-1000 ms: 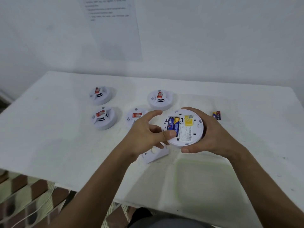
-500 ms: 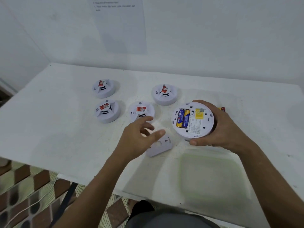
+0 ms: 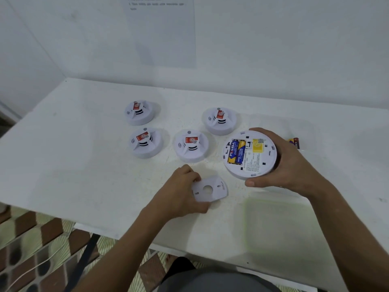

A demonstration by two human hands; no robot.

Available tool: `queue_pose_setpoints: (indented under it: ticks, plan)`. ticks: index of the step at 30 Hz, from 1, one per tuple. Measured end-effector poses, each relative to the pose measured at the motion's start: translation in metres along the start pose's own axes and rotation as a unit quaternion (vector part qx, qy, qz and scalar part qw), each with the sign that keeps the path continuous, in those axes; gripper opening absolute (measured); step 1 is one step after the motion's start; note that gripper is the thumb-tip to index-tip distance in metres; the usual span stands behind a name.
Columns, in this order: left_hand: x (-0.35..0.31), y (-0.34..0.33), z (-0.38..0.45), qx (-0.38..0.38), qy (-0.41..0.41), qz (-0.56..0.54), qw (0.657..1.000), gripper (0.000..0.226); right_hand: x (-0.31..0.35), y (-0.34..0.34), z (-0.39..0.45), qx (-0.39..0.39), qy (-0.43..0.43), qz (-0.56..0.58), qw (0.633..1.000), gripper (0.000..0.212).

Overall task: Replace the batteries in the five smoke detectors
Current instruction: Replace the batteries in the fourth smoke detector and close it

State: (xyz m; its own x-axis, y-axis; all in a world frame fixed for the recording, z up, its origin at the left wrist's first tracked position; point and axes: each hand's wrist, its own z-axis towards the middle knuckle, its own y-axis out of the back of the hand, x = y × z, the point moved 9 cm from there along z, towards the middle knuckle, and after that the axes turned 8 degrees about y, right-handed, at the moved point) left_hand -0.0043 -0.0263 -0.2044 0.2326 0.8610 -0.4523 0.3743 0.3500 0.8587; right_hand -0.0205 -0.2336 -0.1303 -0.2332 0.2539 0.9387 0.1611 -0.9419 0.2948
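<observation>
Five detectors on table: four (image 3: 190,145) sit face-up at 10–12 o'clock, status unclear; fifth (image 3: 249,154), gripped by right hand (image 3: 288,165) at 2 o'clock, holds batteries (image 3: 236,151); left hand (image 3: 181,192) pinches its cover (image 3: 209,188), refit pending

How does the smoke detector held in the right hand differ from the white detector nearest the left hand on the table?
The held white round smoke detector is back-up, gripped by the right hand, showing two blue-and-yellow batteries and a yellow sticker. The nearest table detector lies face-up on the white table, untouched, showing a red label and vent slots. The held one has its plate off; the left hand grips the white mounting plate. Both are white and round.
</observation>
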Motion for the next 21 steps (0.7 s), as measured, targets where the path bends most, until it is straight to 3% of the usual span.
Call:
queue_pose_setpoints:
  ticks: [4, 8, 13, 16, 21]
  plan:
    - [0.014, 0.054, -0.017, -0.081, -0.036, -0.12, 0.989, 0.059, 0.007, -0.016, 0.008, -0.001, -0.003, 0.0, 1.0, 0.098]
    - [0.023, 0.125, -0.029, -0.172, -0.06, -0.159, 0.97, 0.049, 0.016, -0.04, 0.021, 0.001, -0.009, -0.002, 1.0, 0.103]
    - [-0.008, 0.156, -0.016, -0.097, -0.171, -0.185, 0.963, 0.053, 0.025, -0.083, 0.043, 0.008, -0.017, 0.0, 1.0, 0.101]
    - [-0.005, 0.156, -0.003, -0.039, -0.183, -0.16, 0.969, 0.057, 0.032, -0.107, 0.054, 0.007, -0.017, 0.015, 1.0, 0.1]
    - [0.023, 0.159, 0.007, -0.006, -0.197, -0.151, 0.969, 0.061, 0.041, -0.129, 0.07, -0.017, -0.006, 0.012, 1.0, 0.097]
